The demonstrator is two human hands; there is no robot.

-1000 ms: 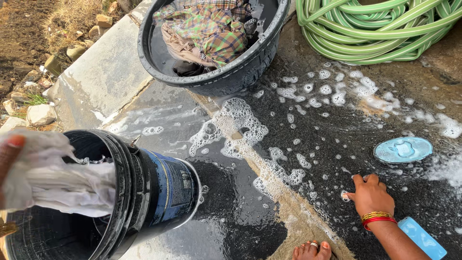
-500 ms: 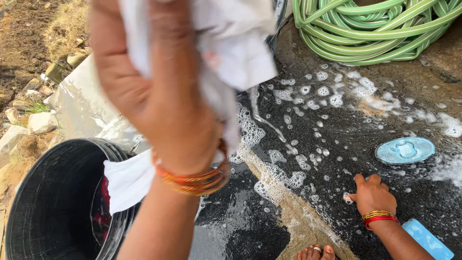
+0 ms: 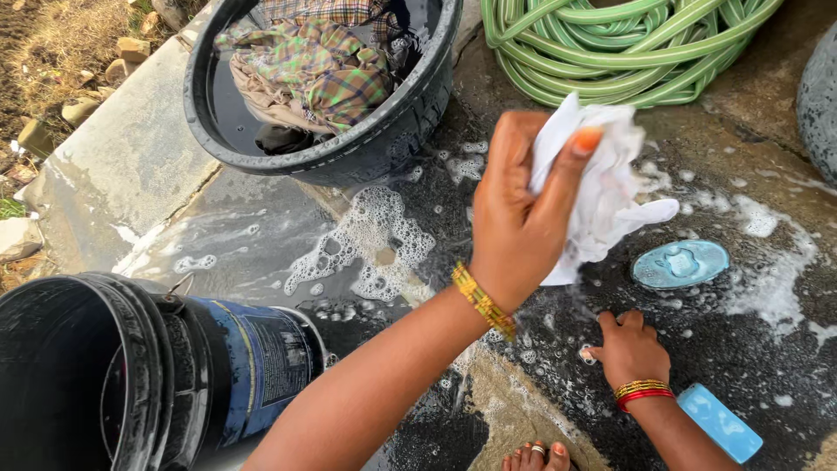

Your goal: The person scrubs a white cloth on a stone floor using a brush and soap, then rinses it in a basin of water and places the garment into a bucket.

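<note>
My left hand [image 3: 521, 214] is raised over the wet stone slab [image 3: 261, 227], shut on a bunched, wet white cloth [image 3: 606, 187] that hangs to its right. My right hand [image 3: 629, 349] rests lower down on the soapy dark ground, fingers spread, holding nothing. A small white bit lies at its fingertips. A blue oval soap [image 3: 680, 263] lies just beyond the right hand, under the hanging cloth. A black bucket [image 3: 105, 375] stands at the lower left, next to my left forearm.
A black tub [image 3: 375, 153] holding plaid clothes [image 3: 318, 70] and dark water sits at the top. A coiled green hose [image 3: 610, 44] lies top right. A light blue bar [image 3: 719, 425] lies by my right wrist. Foam [image 3: 375, 235] spreads over the slab. My toes [image 3: 532, 455] show at the bottom.
My left hand has lifted the white cloth out of the bucket and carried it to the right, over the soapy ground. My right hand has stayed put.
</note>
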